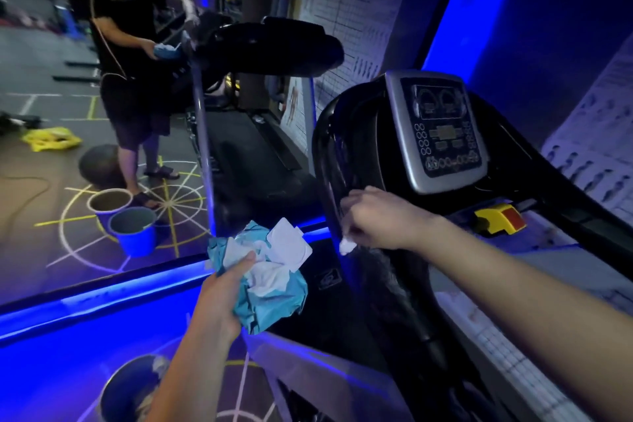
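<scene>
Head, left hand (219, 295) gripping pack (274, 310), wipes (270, 272) inside

Gym floor, dim, blue strip lighting. Evidence: treadmill (442, 134) with button console, second treadmill (253, 147) alongside, heavy ball (99, 164) on rubber flooring, painted agility markings (171, 202) (spoked wheel pattern), exercise charts (349, 10) on wall.

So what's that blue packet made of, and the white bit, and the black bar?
The packet looks like thin plastic film, slightly shiny; it crumples in sharp creases in the left hand. The white bit is probably soft wipe cloth or tissue, matte and floppy, pinched by the right hand. The bar seems hard glossy plastic or coated metal; light glints on it.
</scene>
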Demonstrator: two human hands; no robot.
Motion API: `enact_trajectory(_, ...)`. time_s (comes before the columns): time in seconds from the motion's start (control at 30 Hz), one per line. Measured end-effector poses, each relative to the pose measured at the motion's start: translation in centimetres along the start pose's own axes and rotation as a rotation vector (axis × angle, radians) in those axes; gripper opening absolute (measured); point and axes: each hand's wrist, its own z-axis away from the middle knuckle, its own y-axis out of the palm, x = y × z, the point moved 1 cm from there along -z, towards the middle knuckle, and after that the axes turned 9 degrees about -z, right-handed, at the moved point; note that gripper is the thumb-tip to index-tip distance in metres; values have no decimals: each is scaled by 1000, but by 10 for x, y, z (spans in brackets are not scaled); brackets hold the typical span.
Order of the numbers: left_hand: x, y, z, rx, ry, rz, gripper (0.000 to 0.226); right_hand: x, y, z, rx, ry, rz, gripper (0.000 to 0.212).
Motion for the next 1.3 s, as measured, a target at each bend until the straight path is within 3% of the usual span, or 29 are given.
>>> enact_trajectory(0.07, 15, -7, 10, -31, 25, 28, 39, -16, -12, 2, -142, 21, -224, 15)
enact_trajectory(0.17, 37, -16, 25, -54, 13, 86, 52, -47, -18, 2, -563, 286, -491, 15)
enact_trajectory(0.23, 48, -18, 34, -85, 2, 107, 45, -57, -7, -3, -666, 428, -521, 18)
enact_trajectory(0.37, 60, -16, 42, -149, -4, 153, 43, -51, 25, -1, -511, 411, -410, 17)
enact_trajectory(0.57, 66, -10, 37, -158, -36, 143, 45, -19, 38, 44, -572, 228, -507, 24)
enact_trajectory(0.73, 52, 5, 22, -138, -31, 130, 50, 3, 24, 66, -305, 163, -589, 27)
enact_trajectory(0.8, 47, 9, 17, -119, -42, 139, 43, -2, 13, 66, -398, 218, -649, 22)
enact_trajectory(0.87, 43, 15, 15, -83, -68, 152, 35, -16, 5, 62, -625, 372, -691, 14)
enact_trajectory(0.93, 41, 18, 12, -62, -92, 141, 31, -28, 7, 52, -715, 538, -644, 16)
enact_trajectory(1.03, 35, 16, 8, -59, -103, 116, 25, -24, 27, 32, -620, 610, -574, 20)
enact_trajectory(1.3, 13, 3, -14, -53, -78, 62, 29, 13, 26, 36, -576, 664, -555, 22)
